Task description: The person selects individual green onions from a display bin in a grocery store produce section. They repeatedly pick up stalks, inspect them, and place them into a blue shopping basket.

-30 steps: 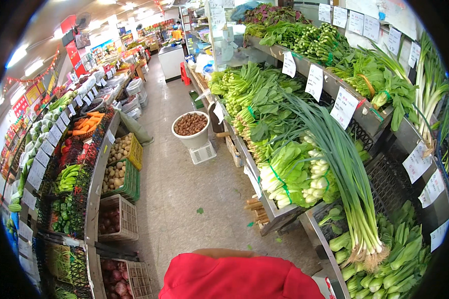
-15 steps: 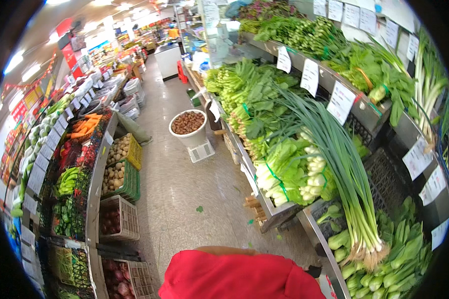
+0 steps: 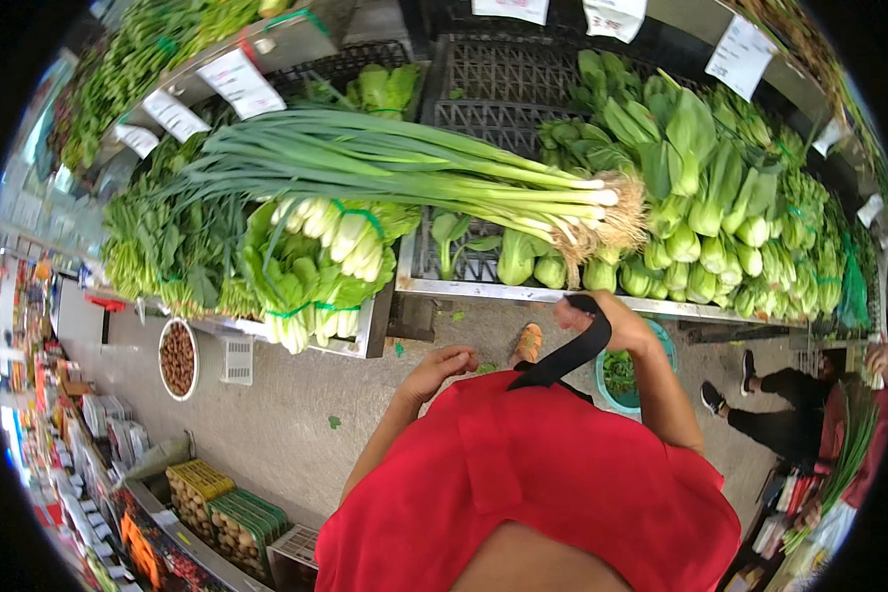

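Observation:
My left hand point(image 3: 442, 371) is in front of my red shirt point(image 3: 562, 454), fingers loosely bent and apart, with nothing visible in it. A wide black strap point(image 3: 569, 353) runs up from the shirt front to my right hand point(image 3: 612, 321), whose fingers are curled around it. Just beyond the right hand, the shelf edge point(image 3: 523, 293) carries a long bundle of green onions point(image 3: 414, 178), lying crosswise with its pale roots toward the right. Bok choy point(image 3: 710, 207) is piled right of the roots. Tied leafy greens point(image 3: 331, 247) lie at the left.
Below the shelf stands a teal basin point(image 3: 607, 380) with greens inside. A white tub of brown nuts or fruit point(image 3: 179, 357) stands on the floor at left. Crates of potatoes point(image 3: 232, 523) line the lower left. At right another person point(image 3: 849, 414) holds long green stalks.
My view has swung right and down from the aisle to the vegetable shelf. Both hands and the black strap now show; earlier no hand was visible.

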Demonstrator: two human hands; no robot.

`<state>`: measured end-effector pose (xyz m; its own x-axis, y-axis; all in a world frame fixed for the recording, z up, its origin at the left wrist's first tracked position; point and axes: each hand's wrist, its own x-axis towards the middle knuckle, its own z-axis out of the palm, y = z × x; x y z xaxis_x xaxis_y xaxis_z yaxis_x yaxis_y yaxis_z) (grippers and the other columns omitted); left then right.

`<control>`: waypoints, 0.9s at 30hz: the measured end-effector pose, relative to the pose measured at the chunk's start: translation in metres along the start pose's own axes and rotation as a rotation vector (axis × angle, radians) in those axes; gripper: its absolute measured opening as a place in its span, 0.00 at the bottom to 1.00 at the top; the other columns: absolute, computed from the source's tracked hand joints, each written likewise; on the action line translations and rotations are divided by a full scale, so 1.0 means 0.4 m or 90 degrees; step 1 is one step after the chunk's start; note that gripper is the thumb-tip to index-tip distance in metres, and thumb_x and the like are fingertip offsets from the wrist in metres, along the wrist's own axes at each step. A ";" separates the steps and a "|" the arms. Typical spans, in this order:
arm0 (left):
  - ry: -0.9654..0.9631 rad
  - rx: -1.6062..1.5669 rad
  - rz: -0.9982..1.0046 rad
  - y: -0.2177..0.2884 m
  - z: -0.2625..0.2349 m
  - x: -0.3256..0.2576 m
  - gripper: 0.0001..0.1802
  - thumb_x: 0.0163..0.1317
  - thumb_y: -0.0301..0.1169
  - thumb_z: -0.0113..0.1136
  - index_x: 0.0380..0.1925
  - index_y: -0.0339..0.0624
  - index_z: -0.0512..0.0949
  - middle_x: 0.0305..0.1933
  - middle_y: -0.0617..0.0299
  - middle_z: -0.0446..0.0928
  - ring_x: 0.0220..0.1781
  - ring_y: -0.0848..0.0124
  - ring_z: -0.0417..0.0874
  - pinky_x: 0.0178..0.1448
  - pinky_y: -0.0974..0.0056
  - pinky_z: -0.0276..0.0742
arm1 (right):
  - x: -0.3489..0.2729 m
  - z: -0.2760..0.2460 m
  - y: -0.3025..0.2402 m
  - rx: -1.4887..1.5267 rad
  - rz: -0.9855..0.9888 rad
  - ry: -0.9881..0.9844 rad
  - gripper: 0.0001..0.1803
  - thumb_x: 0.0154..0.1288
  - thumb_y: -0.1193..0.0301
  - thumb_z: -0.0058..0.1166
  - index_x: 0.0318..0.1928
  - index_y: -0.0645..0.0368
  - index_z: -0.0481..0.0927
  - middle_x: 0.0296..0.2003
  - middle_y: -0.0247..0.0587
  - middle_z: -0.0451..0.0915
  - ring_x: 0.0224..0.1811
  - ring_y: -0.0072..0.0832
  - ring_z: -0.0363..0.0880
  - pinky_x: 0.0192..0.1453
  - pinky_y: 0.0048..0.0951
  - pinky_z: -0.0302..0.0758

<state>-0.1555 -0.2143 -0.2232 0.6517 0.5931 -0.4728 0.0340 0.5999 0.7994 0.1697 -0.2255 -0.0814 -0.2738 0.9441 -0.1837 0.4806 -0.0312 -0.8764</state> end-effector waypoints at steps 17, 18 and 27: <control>-0.292 0.356 0.260 0.365 0.305 0.256 0.16 0.59 0.22 0.57 0.49 0.38 0.75 0.51 0.55 0.76 0.51 0.66 0.77 0.53 0.65 0.72 | 0.014 -0.439 -0.063 -0.231 -0.036 0.209 0.15 0.53 0.69 0.61 0.39 0.65 0.79 0.32 0.47 0.81 0.35 0.36 0.79 0.40 0.32 0.75; -0.302 0.290 0.237 0.381 0.320 0.261 0.18 0.60 0.22 0.56 0.52 0.39 0.74 0.57 0.54 0.71 0.57 0.63 0.74 0.58 0.64 0.68 | 0.026 -0.469 -0.080 -0.274 -0.082 0.198 0.14 0.53 0.69 0.61 0.38 0.65 0.79 0.31 0.48 0.80 0.34 0.40 0.79 0.39 0.33 0.75; -0.504 0.399 0.214 0.434 0.324 0.333 0.23 0.60 0.21 0.55 0.57 0.41 0.70 0.62 0.53 0.66 0.64 0.62 0.66 0.63 0.63 0.65 | 0.174 -0.614 -0.314 -0.384 -0.356 0.054 0.13 0.57 0.67 0.57 0.34 0.66 0.78 0.29 0.52 0.78 0.33 0.48 0.77 0.37 0.41 0.74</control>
<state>0.0354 -0.1008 -0.0995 0.9997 0.0234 0.0030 -0.0019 -0.0463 0.9989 0.2951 -0.0754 0.1253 -0.5524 0.7907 0.2640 0.6637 0.6088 -0.4347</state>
